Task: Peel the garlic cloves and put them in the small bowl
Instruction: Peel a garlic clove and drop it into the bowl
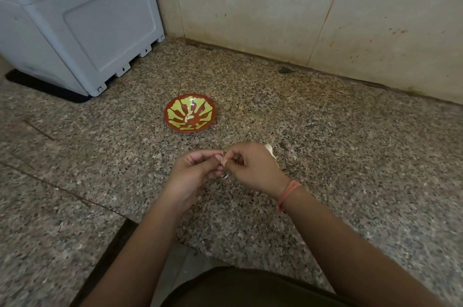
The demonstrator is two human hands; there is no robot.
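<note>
Both hands meet above the speckled granite counter (325,156), toward its front edge: the left hand (193,171) and the right hand (253,169) each pinch with thumb and fingertips the same pinkish garlic clove (223,159), held between them off the surface. The small bowl (189,113), red-brown with a yellow-green leaf pattern, stands farther back toward the wall edge and holds peeled cloves (188,116) at its centre. More garlic (270,150) lies on the counter just behind the right hand, whose wrist bears an orange thread band (288,194); a grey appliance (82,18) fills the back left corner.
</note>
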